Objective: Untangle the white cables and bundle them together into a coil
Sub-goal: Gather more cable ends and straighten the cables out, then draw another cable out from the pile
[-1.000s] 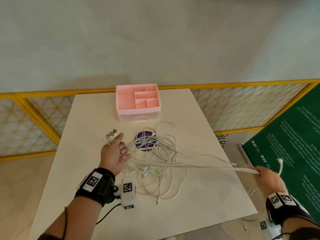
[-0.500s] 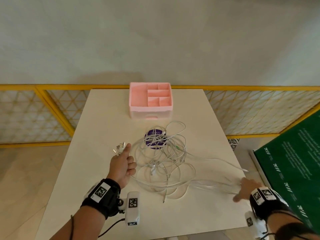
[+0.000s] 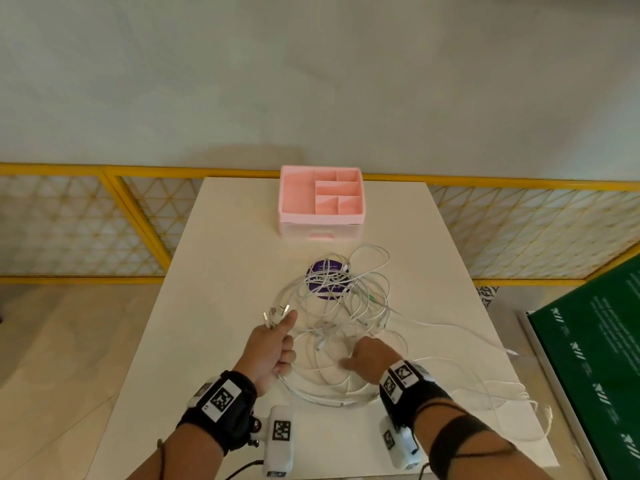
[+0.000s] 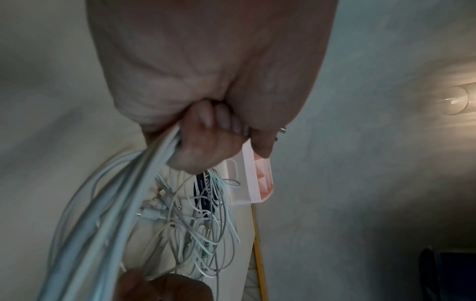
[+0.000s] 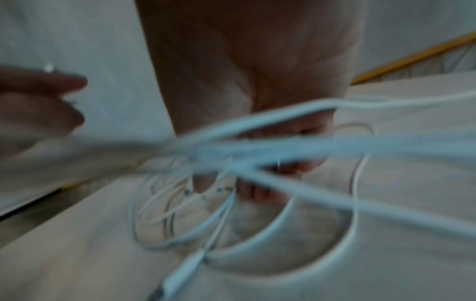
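Note:
A tangle of white cables (image 3: 346, 306) lies mid-table. My left hand (image 3: 273, 344) grips a bunch of them in a fist, thumb up, with several plugs (image 3: 275, 311) sticking out past it. The left wrist view shows its fingers (image 4: 213, 122) curled round the strands (image 4: 123, 203). My right hand (image 3: 367, 355) is just to the right, palm down over a loop near the front. In the blurred right wrist view cables (image 5: 283, 146) run through its curled fingers (image 5: 260, 191). Loose strands (image 3: 485, 386) trail from it to the table's right edge.
A pink compartment organizer (image 3: 322, 199) stands at the far edge of the white table (image 3: 225, 271). A purple disc (image 3: 320, 270) lies under the tangle. A yellow mesh fence (image 3: 138, 216) runs behind; a green board (image 3: 588, 341) lies right of the table.
My right hand came in from beyond the table's right edge to beside the left hand. The strands that were taut between the hands now lie slack in loops. The left hand kept its grip.

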The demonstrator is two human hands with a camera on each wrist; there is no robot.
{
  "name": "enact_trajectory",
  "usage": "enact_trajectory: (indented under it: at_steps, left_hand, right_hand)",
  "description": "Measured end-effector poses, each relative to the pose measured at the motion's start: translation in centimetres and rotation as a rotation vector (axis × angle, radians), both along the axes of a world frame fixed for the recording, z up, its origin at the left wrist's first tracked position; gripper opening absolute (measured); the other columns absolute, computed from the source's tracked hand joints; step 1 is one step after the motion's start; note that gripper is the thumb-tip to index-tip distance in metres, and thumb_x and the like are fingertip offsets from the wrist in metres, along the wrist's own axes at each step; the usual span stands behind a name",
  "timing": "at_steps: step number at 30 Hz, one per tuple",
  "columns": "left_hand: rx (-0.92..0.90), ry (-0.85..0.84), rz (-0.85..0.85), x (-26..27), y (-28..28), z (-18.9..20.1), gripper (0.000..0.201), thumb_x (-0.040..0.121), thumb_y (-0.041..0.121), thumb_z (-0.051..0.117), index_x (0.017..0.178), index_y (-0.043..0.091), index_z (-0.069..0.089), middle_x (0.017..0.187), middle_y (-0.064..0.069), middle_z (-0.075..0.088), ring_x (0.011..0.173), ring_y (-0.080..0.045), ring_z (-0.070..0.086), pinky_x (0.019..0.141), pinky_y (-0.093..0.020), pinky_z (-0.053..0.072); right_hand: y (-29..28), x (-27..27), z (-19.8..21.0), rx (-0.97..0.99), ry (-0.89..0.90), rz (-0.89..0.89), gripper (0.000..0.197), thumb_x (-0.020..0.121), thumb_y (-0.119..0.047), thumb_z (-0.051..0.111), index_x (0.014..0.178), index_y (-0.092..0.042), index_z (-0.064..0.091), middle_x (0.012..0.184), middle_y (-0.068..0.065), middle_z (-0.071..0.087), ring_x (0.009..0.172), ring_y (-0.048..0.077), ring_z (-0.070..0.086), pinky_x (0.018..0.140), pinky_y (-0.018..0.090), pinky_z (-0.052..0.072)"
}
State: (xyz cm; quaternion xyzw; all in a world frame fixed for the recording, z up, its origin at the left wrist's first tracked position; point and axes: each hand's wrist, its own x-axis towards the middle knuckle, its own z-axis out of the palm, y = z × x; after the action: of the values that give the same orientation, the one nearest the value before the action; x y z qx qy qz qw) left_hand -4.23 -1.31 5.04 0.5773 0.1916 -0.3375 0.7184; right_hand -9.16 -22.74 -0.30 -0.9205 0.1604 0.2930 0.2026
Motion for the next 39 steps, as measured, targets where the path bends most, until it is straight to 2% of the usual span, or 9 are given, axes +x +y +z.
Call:
enact_trajectory:
  at_steps: [4,7,11,19,27,29,31,35,39]
  left_hand:
    - [-0.041,-0.015,0.067,0.2,0.5,0.3,0.037,0.090,0.040,0.070,0.072,0.026,0.041,0.061,0.006,0.021,0.046,-0.008,0.017,0.038,-0.017,0.013]
    - [-0.059,-0.049,0.097,0.7,0.9,0.5,0.039,0.089,0.039,0.071,0.071,0.027,0.039,0.060,0.006,0.020,0.046,-0.009,0.017,0.038,-0.019,0.014]
    - [-0.118,-0.074,0.187,1.5,0.6,0.6,0.026,0.090,0.036,0.070,0.078,0.023,0.051,0.057,0.006,0.028,0.039,-0.006,0.025,0.033,-0.018,0.021]
    - [-0.261,-0.072,0.197,2.6,-1.4,2.6,0.032,0.100,0.035,0.056,0.072,0.021,0.048,0.050,0.007,0.035,0.037,-0.006,0.030,0.035,-0.020,0.026]
    - [-0.363,-0.107,0.163,2.0,-3.2,4.5,0.037,0.100,0.048,0.050,0.080,0.017,0.052,0.060,0.002,0.039,0.049,-0.011,0.036,0.046,-0.025,0.035]
    - [-0.340,-0.164,0.149,1.7,-3.6,4.5,0.035,0.101,0.040,0.051,0.080,0.012,0.054,0.062,-0.002,0.048,0.056,-0.015,0.049,0.055,-0.029,0.046]
    - [-0.304,-0.185,0.157,1.6,-3.7,4.0,0.030,0.103,0.029,0.052,0.080,0.010,0.054,0.064,-0.004,0.047,0.060,-0.018,0.052,0.061,-0.033,0.050]
    - [-0.339,-0.126,0.256,2.3,-3.0,2.9,0.025,0.104,0.032,0.048,0.084,0.018,0.050,0.063,0.000,0.044,0.054,-0.014,0.043,0.051,-0.029,0.039]
    - [-0.380,-0.103,0.454,4.0,-1.4,3.2,0.040,0.104,0.046,0.043,0.073,0.021,0.042,0.052,0.004,0.036,0.047,-0.013,0.039,0.054,-0.028,0.035]
  right_hand:
    - [0.8,-0.2,-0.9,0.023,-0.005,-0.073,0.028,0.086,-0.028,0.063,0.107,-0.009,0.065,0.115,0.011,0.069,0.112,0.028,0.063,0.088,0.031,0.049]
    - [-0.9,0.4,1.2,0.240,-0.042,-0.182,0.009,0.082,-0.020,0.066,0.076,-0.015,0.061,0.073,0.003,0.073,0.075,0.020,0.070,0.066,0.027,0.052]
    - [-2.2,2.0,7.7,0.482,-0.262,-0.327,0.013,0.085,-0.004,0.059,0.073,-0.008,0.056,0.053,0.004,0.064,0.044,0.018,0.056,0.047,0.027,0.046]
    - [-0.7,3.9,17.1,0.743,-0.635,-0.347,0.033,0.092,-0.023,0.068,0.066,-0.014,0.049,0.049,-0.002,0.043,0.041,0.013,0.033,0.043,0.022,0.027]
    - [4.8,3.0,12.5,0.725,-0.733,-0.150,0.025,0.094,-0.025,0.066,0.074,-0.018,0.053,0.063,0.001,0.057,0.058,0.009,0.052,0.060,0.028,0.046]
    - [5.8,2.2,10.7,0.702,-0.664,-0.054,0.023,0.093,-0.029,0.066,0.075,-0.021,0.053,0.072,0.009,0.063,0.065,0.018,0.057,0.066,0.039,0.050]
    - [6.1,1.7,9.5,0.634,-0.627,0.003,0.024,0.091,-0.029,0.066,0.075,-0.022,0.051,0.070,0.007,0.057,0.063,0.011,0.050,0.064,0.032,0.045]
    - [4.6,0.9,8.4,0.486,-0.570,0.061,0.031,0.091,-0.037,0.065,0.070,-0.026,0.047,0.064,-0.006,0.048,0.057,0.006,0.042,0.058,0.025,0.036]
    - [0.2,-0.6,6.3,0.342,-0.504,-0.013,0.023,0.094,-0.032,0.064,0.076,-0.023,0.052,0.070,-0.007,0.055,0.063,0.007,0.048,0.066,0.030,0.044]
